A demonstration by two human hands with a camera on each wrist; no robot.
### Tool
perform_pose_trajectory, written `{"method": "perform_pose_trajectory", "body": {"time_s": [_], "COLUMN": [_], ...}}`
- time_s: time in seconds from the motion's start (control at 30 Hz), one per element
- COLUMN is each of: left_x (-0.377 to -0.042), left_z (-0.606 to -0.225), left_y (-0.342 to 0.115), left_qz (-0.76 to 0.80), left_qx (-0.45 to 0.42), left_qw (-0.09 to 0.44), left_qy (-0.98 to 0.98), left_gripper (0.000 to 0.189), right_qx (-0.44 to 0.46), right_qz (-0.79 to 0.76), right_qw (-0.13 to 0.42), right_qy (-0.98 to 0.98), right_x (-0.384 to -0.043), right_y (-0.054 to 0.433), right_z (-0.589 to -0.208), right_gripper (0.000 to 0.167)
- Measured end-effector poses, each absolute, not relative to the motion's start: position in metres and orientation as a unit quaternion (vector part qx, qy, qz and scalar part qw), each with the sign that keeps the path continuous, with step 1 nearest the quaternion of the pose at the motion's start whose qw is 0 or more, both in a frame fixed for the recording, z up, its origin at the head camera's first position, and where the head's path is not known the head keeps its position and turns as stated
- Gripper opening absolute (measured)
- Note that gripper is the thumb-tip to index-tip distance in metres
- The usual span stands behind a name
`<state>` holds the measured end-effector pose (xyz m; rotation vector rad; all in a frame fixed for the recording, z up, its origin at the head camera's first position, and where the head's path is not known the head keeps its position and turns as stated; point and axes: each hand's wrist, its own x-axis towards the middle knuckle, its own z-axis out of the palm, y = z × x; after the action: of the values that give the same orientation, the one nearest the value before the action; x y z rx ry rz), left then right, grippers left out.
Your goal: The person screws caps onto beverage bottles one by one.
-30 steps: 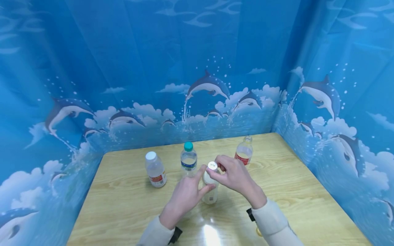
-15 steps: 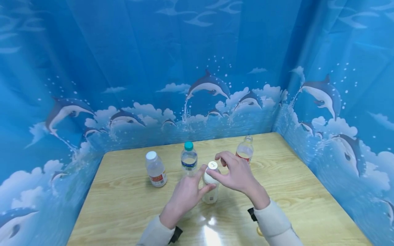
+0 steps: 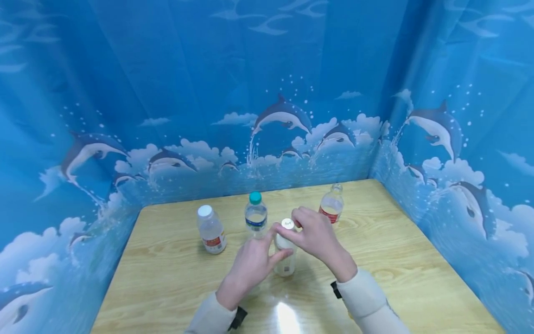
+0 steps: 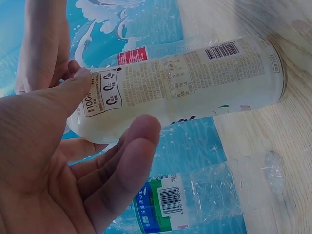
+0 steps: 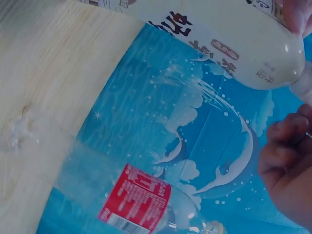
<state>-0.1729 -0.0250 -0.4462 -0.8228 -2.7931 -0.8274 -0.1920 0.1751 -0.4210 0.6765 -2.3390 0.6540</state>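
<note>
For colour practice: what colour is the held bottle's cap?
The cap is white, clearest in the head view.

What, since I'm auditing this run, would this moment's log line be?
left hand: holds pale bottle | right hand: at its white cap, grip unclear | pale bottle: upright, cap on | green-capped bottle: standing beyond

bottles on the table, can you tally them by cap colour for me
White: 2 (held bottle, leftmost bottle)
Green: 1 (blue-banded bottle)
No cap seen: 1 (rightmost bottle)
Total: 4 bottles
</note>
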Motion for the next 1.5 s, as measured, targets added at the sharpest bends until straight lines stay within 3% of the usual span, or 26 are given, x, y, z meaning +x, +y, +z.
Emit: {"method": "perform_pose_trajectory", "body": {"time_s": [0.13,0.27,0.37,0.5,0.57,0.8,0.87,1.0,1.07,1.27,1.5], "left_x": [-0.174,-0.176,-0.177,-0.177,-0.176,-0.175,-0.175,-0.176,-0.178,-0.179,-0.180], "left_z": [-0.445,-0.445,-0.445,-0.446,-0.447,-0.450,-0.450,-0.449,-0.449,-0.451,-0.452], "left_y": [-0.026,-0.026,-0.025,-0.023,-0.023,-0.024,-0.024,-0.024,-0.025,-0.027,-0.026], "left_qz": [-0.274,-0.266,-0.262,-0.265,-0.267,-0.273,-0.272,-0.270,-0.275,-0.280,-0.271], "left_qx": [-0.264,-0.245,-0.242,-0.244,-0.246,-0.263,-0.260,-0.253,-0.252,-0.256,-0.247], "left_qw": [0.050,0.039,0.037,0.028,0.028,0.059,0.058,0.047,0.044,0.045,0.046], "left_qy": [-0.923,-0.931,-0.933,-0.932,-0.932,-0.923,-0.925,-0.928,-0.927,-0.924,-0.929], "left_gripper": [0.078,0.079,0.079,0.079,0.079,0.070,0.071,0.078,0.080,0.080,0.075], "right_qx": [0.226,0.226,0.247,0.259,0.263,0.268,0.250,0.231,0.240,0.259,0.246], "right_qz": [0.245,0.310,0.343,0.331,0.309,0.221,0.229,0.276,0.294,0.298,0.247], "right_qw": [0.297,0.192,0.130,0.141,0.164,0.269,0.264,0.179,0.143,0.133,0.152], "right_qy": [-0.895,-0.903,-0.897,-0.896,-0.899,-0.898,-0.903,-0.916,-0.914,-0.909,-0.925], "right_x": [-0.191,-0.187,-0.184,-0.182,-0.182,-0.189,-0.187,-0.181,-0.178,-0.180,-0.186], "right_y": [0.176,0.182,0.187,0.189,0.187,0.177,0.179,0.187,0.191,0.190,0.180], "right_z": [-0.415,-0.402,-0.398,-0.402,-0.406,-0.410,-0.408,-0.401,-0.398,-0.399,-0.404], "right_gripper": [0.063,0.036,0.029,0.010,0.013,0.060,0.059,0.031,0.031,0.012,0.041]}}
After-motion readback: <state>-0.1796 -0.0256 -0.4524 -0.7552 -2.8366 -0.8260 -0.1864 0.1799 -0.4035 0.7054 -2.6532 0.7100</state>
